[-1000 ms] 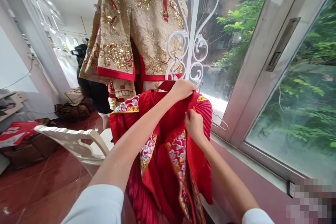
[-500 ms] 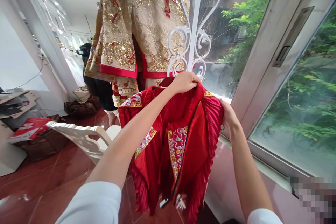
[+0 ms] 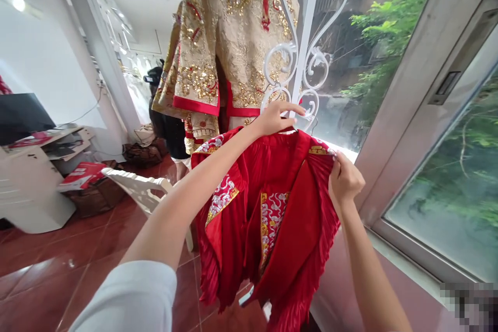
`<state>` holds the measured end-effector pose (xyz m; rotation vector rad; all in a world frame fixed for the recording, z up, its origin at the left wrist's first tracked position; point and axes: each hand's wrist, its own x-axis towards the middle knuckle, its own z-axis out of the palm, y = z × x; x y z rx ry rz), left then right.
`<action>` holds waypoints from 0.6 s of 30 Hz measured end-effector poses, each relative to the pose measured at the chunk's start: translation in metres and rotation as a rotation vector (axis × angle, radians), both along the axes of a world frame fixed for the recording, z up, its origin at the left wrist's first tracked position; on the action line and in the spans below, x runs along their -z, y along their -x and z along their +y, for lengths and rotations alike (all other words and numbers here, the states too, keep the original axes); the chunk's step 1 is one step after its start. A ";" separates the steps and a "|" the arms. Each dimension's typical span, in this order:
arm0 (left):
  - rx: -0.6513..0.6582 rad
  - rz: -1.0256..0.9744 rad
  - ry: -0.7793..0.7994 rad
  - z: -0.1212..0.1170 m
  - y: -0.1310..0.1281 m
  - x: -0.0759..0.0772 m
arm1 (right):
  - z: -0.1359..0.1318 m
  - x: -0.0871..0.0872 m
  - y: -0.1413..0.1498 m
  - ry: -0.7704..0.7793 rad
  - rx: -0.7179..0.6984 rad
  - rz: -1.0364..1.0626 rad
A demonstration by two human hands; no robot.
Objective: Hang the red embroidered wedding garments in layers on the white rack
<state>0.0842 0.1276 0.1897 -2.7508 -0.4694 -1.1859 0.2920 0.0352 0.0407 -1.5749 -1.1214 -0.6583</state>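
Note:
A red embroidered garment (image 3: 295, 218) with pleated sides and silver and gold trim hangs in front of me on a hanger, its wire hook (image 3: 277, 89) up by the white scrollwork stand (image 3: 306, 26). My left hand (image 3: 275, 117) lies over the garment's top edge near the hanger, fingers stretched out and apart; its thumb is hidden. My right hand (image 3: 346, 177) pinches the garment's upper right corner, thumb and fingers closed on the trimmed cloth. Behind hangs a cream robe (image 3: 241, 46) with gold sequins and red borders.
At the right is a sliding window (image 3: 439, 187) with a metal frame. A white chair (image 3: 143, 187) stands to the left on the red tiled floor (image 3: 97, 264). Farther left are a desk (image 3: 35, 187) and brown bags (image 3: 97, 194). A person in black (image 3: 171, 124) is partly hidden behind the robe.
My left hand has loosened from the garment's top edge and its fingers have straightened. My right hand has shifted to pinch the upper right corner. The view has turned left.

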 end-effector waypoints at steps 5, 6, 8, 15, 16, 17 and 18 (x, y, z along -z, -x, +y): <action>-0.536 -0.539 -0.029 -0.035 0.060 0.073 | -0.010 0.018 0.014 -0.049 -0.081 -0.098; -0.662 -0.566 -0.022 -0.040 0.068 0.092 | -0.013 0.016 0.017 -0.046 -0.095 -0.093; -0.834 -0.538 0.001 -0.045 0.081 0.121 | -0.017 0.007 0.021 -0.023 -0.101 -0.058; -0.718 -0.338 -0.002 -0.021 0.128 0.086 | 0.009 -0.051 0.000 0.249 -0.247 0.007; -0.684 -0.233 0.064 -0.016 0.136 0.076 | 0.018 -0.054 -0.004 0.289 -0.385 0.015; -0.661 -0.138 0.136 -0.011 0.142 0.068 | 0.026 -0.056 -0.007 0.325 -0.513 0.020; -0.647 -0.068 0.206 -0.006 0.147 0.062 | 0.034 -0.057 -0.010 0.355 -0.613 0.026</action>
